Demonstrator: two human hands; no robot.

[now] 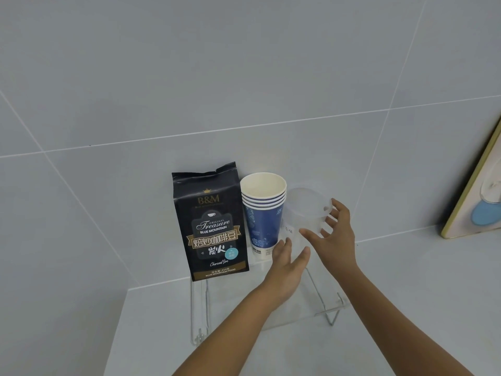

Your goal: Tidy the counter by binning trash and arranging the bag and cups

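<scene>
A black coffee bag [212,226] stands upright on a clear acrylic riser [320,308] against the tiled wall. To its right stands a stack of blue and white paper cups [263,213], touching the bag. A clear plastic cup [305,210] stands right of the stack. My right hand [334,234] is open, its fingers spread around the clear cup's right side, just touching or barely apart. My left hand [288,264] is open in front of the paper cups' base, holding nothing.
The riser stands on a pale grey counter [406,308] in a corner of grey tiled walls. A board with a blue shape [477,191] leans against the wall at the far right.
</scene>
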